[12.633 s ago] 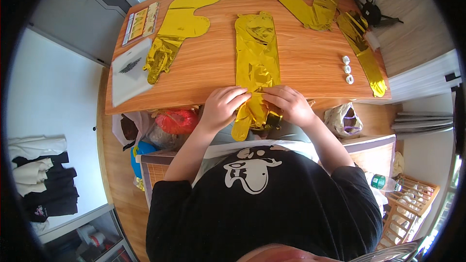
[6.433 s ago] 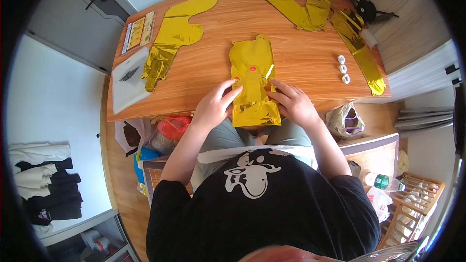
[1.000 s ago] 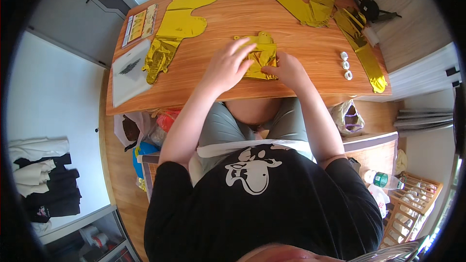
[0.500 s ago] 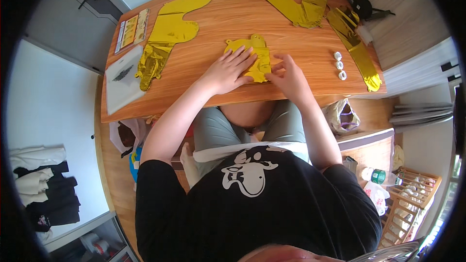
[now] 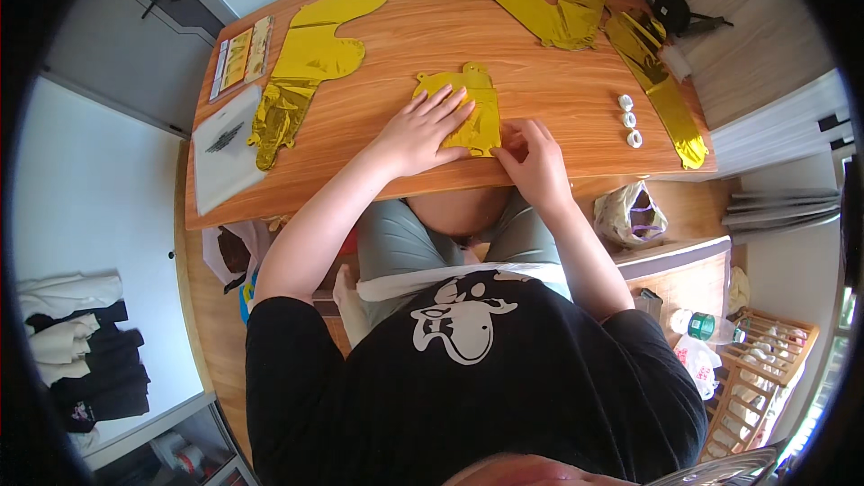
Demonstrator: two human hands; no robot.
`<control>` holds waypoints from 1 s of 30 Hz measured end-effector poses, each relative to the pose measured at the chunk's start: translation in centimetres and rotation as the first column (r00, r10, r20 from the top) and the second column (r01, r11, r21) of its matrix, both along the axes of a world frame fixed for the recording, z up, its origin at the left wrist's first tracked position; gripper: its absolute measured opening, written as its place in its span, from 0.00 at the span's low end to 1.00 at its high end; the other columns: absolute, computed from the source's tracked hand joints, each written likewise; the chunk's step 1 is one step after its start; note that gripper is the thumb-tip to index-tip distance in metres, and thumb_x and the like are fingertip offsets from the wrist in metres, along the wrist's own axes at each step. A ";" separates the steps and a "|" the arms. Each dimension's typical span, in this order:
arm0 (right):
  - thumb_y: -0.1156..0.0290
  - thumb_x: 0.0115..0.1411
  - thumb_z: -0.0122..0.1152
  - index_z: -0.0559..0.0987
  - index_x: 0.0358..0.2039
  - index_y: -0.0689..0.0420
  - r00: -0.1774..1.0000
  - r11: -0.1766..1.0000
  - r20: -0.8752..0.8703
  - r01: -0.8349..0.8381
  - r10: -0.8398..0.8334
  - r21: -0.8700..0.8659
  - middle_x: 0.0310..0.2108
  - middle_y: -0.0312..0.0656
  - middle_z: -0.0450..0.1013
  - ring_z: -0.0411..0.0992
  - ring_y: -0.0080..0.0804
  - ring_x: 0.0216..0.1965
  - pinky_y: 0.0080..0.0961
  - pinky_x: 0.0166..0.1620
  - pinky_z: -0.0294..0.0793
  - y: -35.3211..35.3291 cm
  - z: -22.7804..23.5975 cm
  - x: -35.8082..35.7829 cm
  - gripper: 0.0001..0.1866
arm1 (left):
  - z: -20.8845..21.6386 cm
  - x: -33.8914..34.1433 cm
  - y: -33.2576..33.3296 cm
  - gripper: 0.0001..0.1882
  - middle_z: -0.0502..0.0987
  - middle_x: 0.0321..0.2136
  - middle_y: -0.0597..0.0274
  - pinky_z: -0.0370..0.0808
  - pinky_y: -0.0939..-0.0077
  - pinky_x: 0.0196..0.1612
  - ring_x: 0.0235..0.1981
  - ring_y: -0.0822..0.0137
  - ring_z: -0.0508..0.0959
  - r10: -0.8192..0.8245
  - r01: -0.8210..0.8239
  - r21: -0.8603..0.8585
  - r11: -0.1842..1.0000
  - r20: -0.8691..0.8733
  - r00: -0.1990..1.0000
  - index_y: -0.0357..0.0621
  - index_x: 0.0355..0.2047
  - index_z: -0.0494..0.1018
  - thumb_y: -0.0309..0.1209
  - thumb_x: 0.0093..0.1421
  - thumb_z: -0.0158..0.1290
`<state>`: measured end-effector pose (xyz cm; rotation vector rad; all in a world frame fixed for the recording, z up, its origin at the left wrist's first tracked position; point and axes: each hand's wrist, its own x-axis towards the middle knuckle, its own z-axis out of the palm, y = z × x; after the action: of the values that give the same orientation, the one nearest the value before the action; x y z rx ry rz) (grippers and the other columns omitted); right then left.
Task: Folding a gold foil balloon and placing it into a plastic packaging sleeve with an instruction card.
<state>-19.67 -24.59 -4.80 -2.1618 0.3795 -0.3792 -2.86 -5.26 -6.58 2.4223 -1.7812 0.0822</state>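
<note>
A small piece of shiny gold foil (image 5: pixel 484 117), apparently a flat deflated foil balloon with little tabs, lies on the wooden table (image 5: pixel 360 162) in front of me. My left hand (image 5: pixel 421 137) rests flat on its left part, fingers spread, hiding some of it. At its lower right corner is my right hand (image 5: pixel 540 164), with bent fingers and the thumb against the foil's edge; it seems to pinch that corner. Larger flat gold foil balloons lie around: one at the left (image 5: pixel 315 54), one at the back (image 5: pixel 531 0), and a long narrow one at the right (image 5: pixel 661 94).
Three white ribbon-like rolls (image 5: pixel 627 120) stand in a row at the right. A printed card (image 5: pixel 241 58) and a clear plastic bag (image 5: pixel 225 148) lie along the left edge. A black device with antennas (image 5: pixel 670 11) sits at the back right corner.
My right hand has come down slightly to the foil's lower right corner, its fingers more curled. The left hand stays pressed on the foil.
</note>
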 end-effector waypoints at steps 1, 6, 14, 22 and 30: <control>0.77 0.56 0.72 0.77 0.54 0.62 0.994 0.977 0.087 -0.053 0.073 -0.208 0.49 0.49 0.77 0.79 0.42 0.47 0.36 0.51 0.79 -0.1 0.1 -0.1 0.24 | 0.1 0.0 0.1 0.44 0.53 0.76 0.53 0.48 0.51 0.77 0.77 0.52 0.50 -0.001 0.001 -0.005 1.000 0.002 1.000 0.52 0.75 0.55 0.63 0.68 0.47; 0.70 0.61 0.68 0.74 0.61 0.60 0.940 0.862 0.141 -0.217 0.312 -0.459 0.60 0.52 0.72 0.68 0.53 0.63 0.45 0.67 0.67 0.0 2.0 2.5 0.28 | 0.5 0.1 0.0 0.45 0.54 0.76 0.52 0.48 0.51 0.77 0.77 0.51 0.51 0.005 -0.005 0.036 0.999 0.000 1.000 0.50 0.75 0.55 0.63 0.67 0.48; 0.39 0.71 0.47 0.56 0.74 0.61 0.928 0.694 -0.002 -0.280 0.372 -0.663 0.74 0.53 0.57 0.54 0.51 0.75 0.45 0.75 0.54 0.9 -1.9 7.1 0.44 | 0.0 0.5 0.6 0.57 0.50 0.75 0.41 0.46 0.51 0.78 0.77 0.45 0.48 0.043 -0.038 0.065 0.997 -0.085 0.995 0.33 0.74 0.49 0.69 0.63 0.48; 0.45 0.71 0.51 0.58 0.74 0.56 0.921 0.688 -0.127 -0.362 0.369 -0.629 0.75 0.54 0.55 0.53 0.53 0.75 0.46 0.75 0.51 0.7 -1.7 7.4 0.39 | 2.1 -1.0 6.5 0.32 0.68 0.68 0.52 0.52 0.41 0.74 0.70 0.52 0.66 0.227 -0.271 -0.206 0.940 -0.212 0.950 0.46 0.67 0.68 0.46 0.66 0.58; 0.47 0.71 0.52 0.65 0.70 0.55 0.919 0.645 -0.189 -0.379 0.346 -0.663 0.73 0.54 0.58 0.55 0.56 0.74 0.49 0.74 0.54 1.4 -1.0 8.0 0.35 | 2.2 -3.2 10.2 0.19 0.74 0.62 0.61 0.61 0.48 0.68 0.65 0.57 0.70 0.065 -0.080 -0.203 0.976 -0.079 0.995 0.54 0.55 0.80 0.40 0.66 0.59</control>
<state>-11.67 -23.22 -5.78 -2.9104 -0.2428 -0.2578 -6.05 4.93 -4.37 2.3127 -1.5699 0.1760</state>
